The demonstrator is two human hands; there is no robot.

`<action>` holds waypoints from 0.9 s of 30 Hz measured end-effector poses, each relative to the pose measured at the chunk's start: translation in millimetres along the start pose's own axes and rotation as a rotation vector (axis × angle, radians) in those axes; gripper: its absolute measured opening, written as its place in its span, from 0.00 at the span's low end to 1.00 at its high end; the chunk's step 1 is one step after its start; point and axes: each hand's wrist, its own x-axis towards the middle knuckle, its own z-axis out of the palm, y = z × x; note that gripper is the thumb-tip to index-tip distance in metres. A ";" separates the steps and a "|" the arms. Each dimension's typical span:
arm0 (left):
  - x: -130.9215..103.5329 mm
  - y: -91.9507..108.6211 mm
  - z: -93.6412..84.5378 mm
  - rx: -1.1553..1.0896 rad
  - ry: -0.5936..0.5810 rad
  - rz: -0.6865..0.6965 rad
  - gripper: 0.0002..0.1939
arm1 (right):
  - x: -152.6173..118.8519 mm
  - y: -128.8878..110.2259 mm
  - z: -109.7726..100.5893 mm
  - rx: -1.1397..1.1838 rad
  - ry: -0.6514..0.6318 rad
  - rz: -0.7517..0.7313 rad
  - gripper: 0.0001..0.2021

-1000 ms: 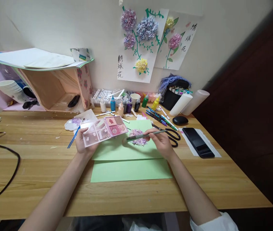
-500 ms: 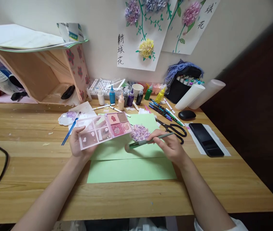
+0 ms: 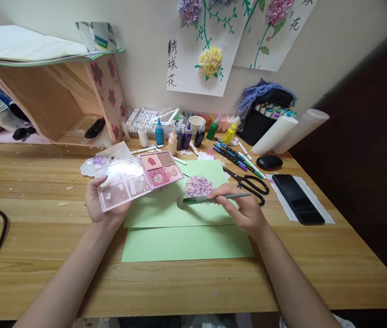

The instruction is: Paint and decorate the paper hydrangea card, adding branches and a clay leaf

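My left hand (image 3: 103, 205) grips an open makeup palette (image 3: 161, 171) by its clear lid, tilted above the table. Pink, brown and red pans show on the palette's right half. Between the fingers and thumb of my right hand (image 3: 241, 207) is a makeup brush (image 3: 198, 199) with a green-grey handle. Its bristle end points left, over the green paper (image 3: 186, 243) and close to the lower edge of a pink-purple paper flower (image 3: 198, 186). Two green sheets overlap, and the flower lies on the upper one.
Black-handled scissors (image 3: 253, 187), a phone (image 3: 297, 198) and a mouse (image 3: 269, 161) lie to the right. Paint bottles (image 3: 186, 136) and several pens (image 3: 232, 155) stand or lie behind the paper. A pink box (image 3: 108, 100) is at back left; a cable (image 3: 5, 223) curves at far left.
The palette has moved slightly left, away from the brush. The brush has levelled out and its tip has risen slightly. The camera view has shifted a little.
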 end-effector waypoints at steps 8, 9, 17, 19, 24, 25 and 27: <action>0.0 0.4 -0.4 -0.010 0.002 0.009 0.11 | 0.7 1.9 2.9 -0.034 -0.006 -0.021 0.09; 0.1 0.0 -0.6 -0.011 -0.004 0.009 0.11 | 0.8 1.9 2.6 -0.043 -0.023 -0.012 0.09; 1.3 -1.6 -3.0 -0.045 -0.093 0.015 0.10 | -7.6 7.1 -25.3 0.022 0.191 0.081 0.11; 0.7 -2.3 -1.7 -0.057 -0.085 0.013 0.10 | -6.8 5.0 -23.1 0.070 0.190 0.056 0.11; -1.1 -4.0 4.9 -0.082 -0.013 0.017 0.12 | -3.4 2.7 -18.1 0.077 -0.083 0.114 0.12; -1.3 -4.2 5.8 -0.082 -0.008 0.020 0.13 | -3.7 4.4 -21.1 0.055 -0.078 0.133 0.12; -1.6 -4.9 7.0 -0.076 -0.009 0.016 0.14 | -5.3 9.1 -30.5 0.000 -0.013 0.174 0.12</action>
